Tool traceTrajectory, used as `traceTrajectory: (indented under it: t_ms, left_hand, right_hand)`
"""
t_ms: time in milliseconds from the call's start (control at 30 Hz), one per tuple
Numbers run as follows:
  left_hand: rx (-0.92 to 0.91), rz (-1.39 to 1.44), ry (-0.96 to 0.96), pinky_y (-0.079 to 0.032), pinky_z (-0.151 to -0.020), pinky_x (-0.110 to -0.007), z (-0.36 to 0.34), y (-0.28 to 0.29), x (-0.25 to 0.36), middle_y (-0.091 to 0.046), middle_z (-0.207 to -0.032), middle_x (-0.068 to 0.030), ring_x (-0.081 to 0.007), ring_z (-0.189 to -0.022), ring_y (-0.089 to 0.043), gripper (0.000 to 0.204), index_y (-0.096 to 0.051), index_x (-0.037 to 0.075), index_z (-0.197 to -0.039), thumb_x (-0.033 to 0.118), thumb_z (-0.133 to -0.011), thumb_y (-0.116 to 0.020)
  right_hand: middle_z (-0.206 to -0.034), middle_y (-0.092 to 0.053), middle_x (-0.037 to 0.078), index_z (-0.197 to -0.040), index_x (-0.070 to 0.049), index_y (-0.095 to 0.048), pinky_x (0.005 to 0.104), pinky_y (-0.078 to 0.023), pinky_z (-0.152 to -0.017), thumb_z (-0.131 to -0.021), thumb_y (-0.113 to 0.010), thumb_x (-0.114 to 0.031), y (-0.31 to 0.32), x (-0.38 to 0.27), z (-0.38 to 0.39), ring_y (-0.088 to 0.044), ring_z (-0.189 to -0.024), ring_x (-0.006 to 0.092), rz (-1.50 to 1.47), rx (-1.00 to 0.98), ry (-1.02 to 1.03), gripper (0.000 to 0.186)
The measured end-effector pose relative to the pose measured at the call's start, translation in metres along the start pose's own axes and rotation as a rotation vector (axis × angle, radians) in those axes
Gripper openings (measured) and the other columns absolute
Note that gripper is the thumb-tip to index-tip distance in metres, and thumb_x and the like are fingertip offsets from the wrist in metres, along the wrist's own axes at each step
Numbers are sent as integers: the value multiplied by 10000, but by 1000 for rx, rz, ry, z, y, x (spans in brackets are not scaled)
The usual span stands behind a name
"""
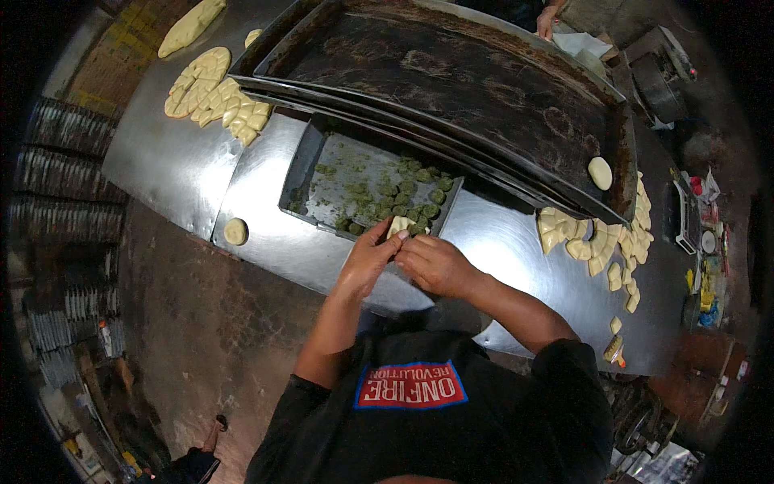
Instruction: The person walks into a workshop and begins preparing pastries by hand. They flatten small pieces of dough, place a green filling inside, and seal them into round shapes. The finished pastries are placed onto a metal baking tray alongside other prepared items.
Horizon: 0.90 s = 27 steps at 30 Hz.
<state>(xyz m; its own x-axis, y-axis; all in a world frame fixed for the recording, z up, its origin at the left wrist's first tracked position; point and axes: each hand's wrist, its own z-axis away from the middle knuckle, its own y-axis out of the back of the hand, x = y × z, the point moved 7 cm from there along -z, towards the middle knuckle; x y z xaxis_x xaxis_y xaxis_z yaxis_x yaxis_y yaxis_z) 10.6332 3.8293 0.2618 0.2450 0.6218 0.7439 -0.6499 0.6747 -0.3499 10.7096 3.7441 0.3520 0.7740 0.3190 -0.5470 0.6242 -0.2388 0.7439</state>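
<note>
Between my two hands is a small piece of pale dough (399, 225), pinched at the near edge of a shallow metal tray (300, 165). My left hand (371, 258) closes on the dough from the left, thumb pointing right. My right hand (439, 265) has its fingers bent against the dough's right side. Several green filling balls (405, 186) lie in the tray's right part, with green crumbs scattered to their left. A dark green patch shows beside the dough; whether it is inside the dough or behind it I cannot tell.
Large stacked baking trays (451, 68) stand behind the small tray, with one dough round (600, 173) on top. Another dough round (235, 231) sits on the metal table (274, 242) at left. Cut dough pieces (597, 242) lie right, near a brush (614, 352). Another person's hand (547, 22) shows far back.
</note>
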Motion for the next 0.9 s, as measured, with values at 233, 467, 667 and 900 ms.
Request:
traceTrajectory:
  t_ms: [233,467,667,900]
  left_hand:
    - [-124,418,-38,-496,-925,-304,5,5,-1,-613,-1169,-105,-180,-1056,-608,415,-504,-19,-1274,123,-909,-645]
    - [-12,524,-181,-494,-937,-324,10,23,-1,-603,-1159,-105,-188,-1066,-601,339,-505,3,-1233,113,-929,-608]
    - [172,190,-281,-509,-869,-321,13,58,-3,-614,-1118,-87,-170,-1017,-606,308,-525,-6,-1221,130,-952,-584]
    - [187,50,-267,-524,-818,-313,35,64,4,-622,-1123,-97,-153,-955,-618,377,-517,-18,-1251,156,-934,-624]
  right_hand:
    - [-928,-634,89,-1022,3,-625,305,-488,-747,-858,-675,-54,33,30,24,-611,-846,181,-343,597,-506,181]
    - [-1021,-634,81,-1232,2,-558,293,-489,-775,-919,-644,-226,-60,98,70,-609,-838,155,-828,203,-976,396]
    - [-1025,-645,94,-1216,-1,-543,290,-496,-764,-935,-625,-205,-79,91,38,-621,-878,144,-934,187,-932,357]
    - [-903,-633,65,-972,12,-637,311,-496,-737,-903,-651,-178,-75,72,-4,-606,-807,156,-808,-123,-669,203]
